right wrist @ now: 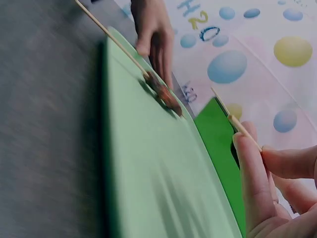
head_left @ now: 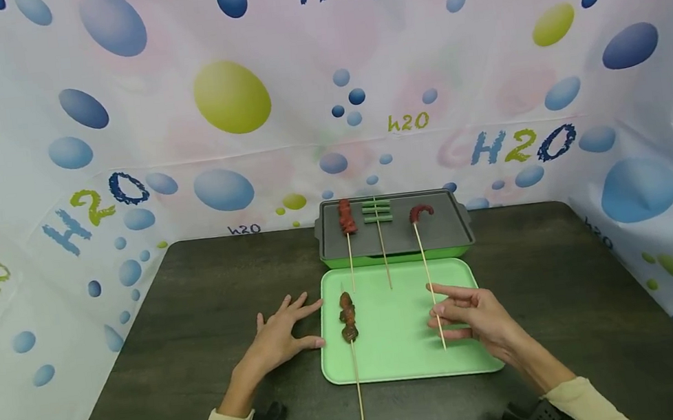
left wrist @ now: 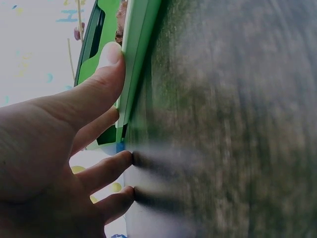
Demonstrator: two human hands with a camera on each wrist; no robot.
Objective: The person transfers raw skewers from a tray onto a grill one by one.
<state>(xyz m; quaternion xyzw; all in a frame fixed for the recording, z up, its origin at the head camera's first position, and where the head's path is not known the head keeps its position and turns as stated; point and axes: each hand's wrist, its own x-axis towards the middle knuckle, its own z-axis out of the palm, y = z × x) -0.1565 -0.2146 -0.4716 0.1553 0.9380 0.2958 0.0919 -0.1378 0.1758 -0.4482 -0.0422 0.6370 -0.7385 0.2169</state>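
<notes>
My right hand (head_left: 482,318) pinches the stick of a skewer (head_left: 422,249) between thumb and fingers. At its far end a dark red, curled piece (head_left: 420,211) overlaps the grill plate in the head view. Beneath this hand lies a light green tray (head_left: 404,362). My left hand (head_left: 276,338) has its fingers spread at the tray's left edge, and the thumb (left wrist: 110,59) is right at the rim in the left wrist view. A skewer of brown meat chunks (head_left: 347,317) lies on the tray's left part, its stick (right wrist: 114,39) sticking out over the near edge.
Behind the tray stands a grey grill plate (head_left: 402,237) with a green base. On it are a red meat skewer (head_left: 346,217) and a skewer of green pieces (head_left: 377,210), both sticks reaching over the tray. A patterned sheet (head_left: 299,103) hangs behind the dark table (head_left: 207,280).
</notes>
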